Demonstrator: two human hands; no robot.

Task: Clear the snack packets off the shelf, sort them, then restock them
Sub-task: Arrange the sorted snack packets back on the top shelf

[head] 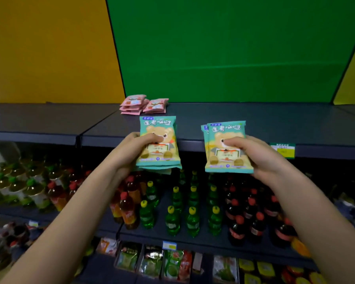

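You're restocking: your left hand (135, 148) and right hand (252, 154) each grip a stack of teal bear packets (158, 140), so next lay them on the shelf (254, 115) at mid-frame beside the pink packets (143, 104).

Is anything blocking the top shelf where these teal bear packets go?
Nothing visible. The dark grey top shelf lies bare behind both teal bear-printed packet bundles; the pink packets sit back left.

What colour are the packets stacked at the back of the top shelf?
Pink, with a pale printed design; the pink packets show only in the head view.
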